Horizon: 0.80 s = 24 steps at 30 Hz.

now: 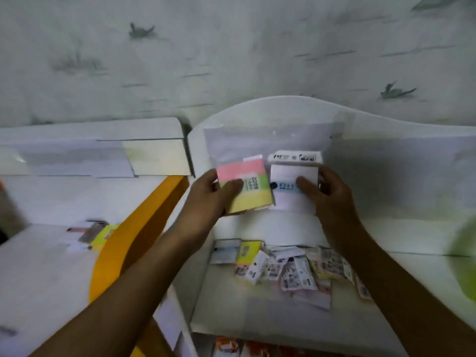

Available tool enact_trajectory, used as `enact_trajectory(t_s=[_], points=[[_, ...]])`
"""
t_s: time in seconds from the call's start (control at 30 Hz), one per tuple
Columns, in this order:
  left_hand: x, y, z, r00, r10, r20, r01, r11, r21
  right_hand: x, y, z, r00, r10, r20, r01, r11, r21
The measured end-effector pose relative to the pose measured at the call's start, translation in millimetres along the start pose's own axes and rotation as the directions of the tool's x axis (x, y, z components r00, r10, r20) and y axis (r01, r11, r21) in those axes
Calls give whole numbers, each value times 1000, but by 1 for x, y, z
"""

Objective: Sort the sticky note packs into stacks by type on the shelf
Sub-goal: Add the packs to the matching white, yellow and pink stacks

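At the left of the frame, on a lower ledge, a yellow pack point(101, 237) lies beside some blurred labelled items that cannot be made out. An orange panel point(136, 228) runs diagonally between that ledge and the shelf point(386, 191).

Just left of centre, a striped pack point(244, 185) (pink, green and yellow bands) is gripped by the left hand point(213, 194), thumb laid across its face and fingers curled behind. Touching its right edge, a white pack point(293, 188) with a pale blue band is pinched by the right hand point(327, 194), thumb on the front. Both are held up over the upper shelf level, against the back panel. Right behind the white pack, a labelled pack point(295, 157) sits at the back of the shelf.

Below, in the lower centre, a loose pile point(283, 269) of unsorted packs is spread over the lower level.

The two packs differ in type, so separate stacks are judged to be called for. Each should be lowered flat with edges squared. The white one probably belongs by the labelled pack, if the type matches, which the blur leaves unsettled. The striped one is best kept well apart to the left, and the thumbs released only once each pack rests fully.
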<state>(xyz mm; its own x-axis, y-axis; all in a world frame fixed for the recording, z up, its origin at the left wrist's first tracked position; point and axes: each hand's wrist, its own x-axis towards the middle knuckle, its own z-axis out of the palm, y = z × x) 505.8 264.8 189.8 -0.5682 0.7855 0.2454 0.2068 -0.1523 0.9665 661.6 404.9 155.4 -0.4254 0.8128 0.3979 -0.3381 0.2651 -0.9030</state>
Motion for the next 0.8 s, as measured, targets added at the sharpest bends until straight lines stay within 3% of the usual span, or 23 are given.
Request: enact_trajectory(t_s=[0.13, 0.27, 0.37, 0.57, 0.8], points=[[-19, 38, -59, 993, 113, -44, -114, 993, -23, -5, -35, 69, 988, -102, 116, 92, 992, 92], [-36, 32, -138, 990, 118, -83, -112, 991, 79, -21, -38, 151, 971, -59, 231, 47, 997, 58], [-50, 15, -210, 989, 64, -134, -54, 996, 77, -36, -26, 216, 962, -21, 272, 12, 999, 36], [-69, -27, -350, 977, -88, -195, 64, 990, -128, -69, 1, 357, 957, 18, 290, 19, 992, -125], [-83, -69, -457, 940, -277, -199, 222, 940, -258, -99, 49, 464, 949, 154, 275, -114, 981, -158]])
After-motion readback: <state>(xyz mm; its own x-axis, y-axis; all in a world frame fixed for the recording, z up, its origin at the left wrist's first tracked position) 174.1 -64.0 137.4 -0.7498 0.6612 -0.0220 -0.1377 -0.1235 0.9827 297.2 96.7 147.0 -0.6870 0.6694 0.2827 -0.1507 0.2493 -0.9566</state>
